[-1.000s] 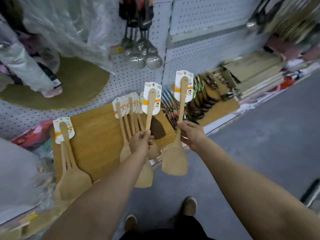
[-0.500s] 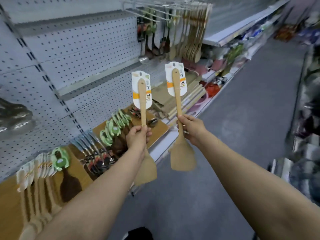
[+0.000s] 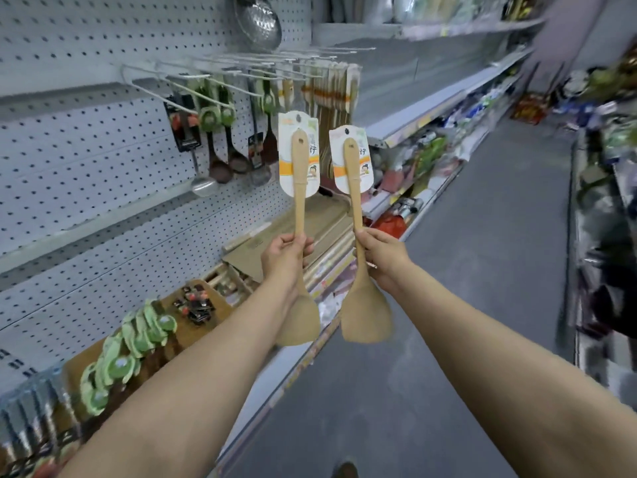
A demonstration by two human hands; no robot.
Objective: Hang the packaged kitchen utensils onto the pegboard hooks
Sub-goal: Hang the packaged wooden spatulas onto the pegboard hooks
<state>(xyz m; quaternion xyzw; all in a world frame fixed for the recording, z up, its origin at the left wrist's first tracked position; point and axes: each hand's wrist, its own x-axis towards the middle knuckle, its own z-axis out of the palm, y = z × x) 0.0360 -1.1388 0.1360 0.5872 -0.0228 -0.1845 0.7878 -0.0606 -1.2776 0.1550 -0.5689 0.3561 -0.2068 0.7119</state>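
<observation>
- Fingers [image 3: 303, 243] of left hand [image 3: 284, 257] are curled tight round the handle of the left spatula [image 3: 299, 188], about mid-shaft, with the blade hanging below the wrist.
- Same for right hand [image 3: 382, 258]: wrapped round the right spatula [image 3: 355, 201] handle, blade down.
- Both spatulas are upright, side by side, not touching, and held in the air in front of the pegboard [image 3: 86, 150], lower than the hooks [image 3: 241, 65]. Neither is hung yet.
- Each has a card label [image 3: 286, 160] behind the handle top, with a hang hole near its upper edge.
- Handling guess: the wood is light, stiff and not slippery. The card is thin and may bend or tear if forced. The low grip on the handle looks right, since it leaves the card hole free.
- Hooks are long wire prongs poking out toward the aisle; watch the tips.
- Some prongs carry ladles [image 3: 220, 160], and a packed row of wooden utensils [image 3: 332, 88] fills the far end. Nearer prongs look bare.
- Open aisle floor [image 3: 482, 288] on the right gives room to swing.
</observation>
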